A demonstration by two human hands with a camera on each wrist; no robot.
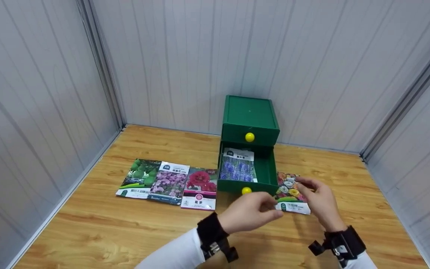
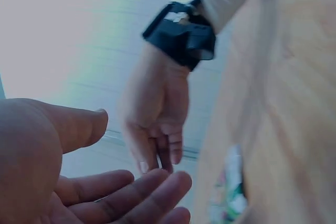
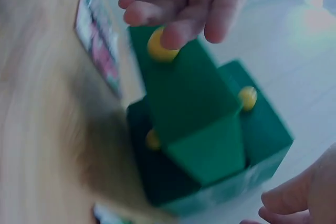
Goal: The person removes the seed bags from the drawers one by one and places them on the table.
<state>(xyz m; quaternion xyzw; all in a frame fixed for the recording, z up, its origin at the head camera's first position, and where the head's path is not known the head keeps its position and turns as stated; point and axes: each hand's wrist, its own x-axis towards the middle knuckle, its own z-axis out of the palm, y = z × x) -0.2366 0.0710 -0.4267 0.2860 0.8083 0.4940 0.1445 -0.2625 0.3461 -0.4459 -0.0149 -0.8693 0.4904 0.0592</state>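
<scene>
White sleeves (image 1: 175, 249), two, near edge, black straps (image 1: 212, 228) at wrists. Left hand (image 1: 250, 212), mine: loosely bent, empty, near side of the extended green drawer (image 1: 265, 170); purple-flower packet (image 1: 238, 167) inside. Right hand (image 1: 321, 200), mine: fingers half curled, nothing held; contact below, cannot tell. Mixed-flower packet (image 1: 289, 193): flat on the counter (image 1: 125, 231), right of the drawer, just left of my right fingers, the nearer hand; long axis running near to far.
</scene>
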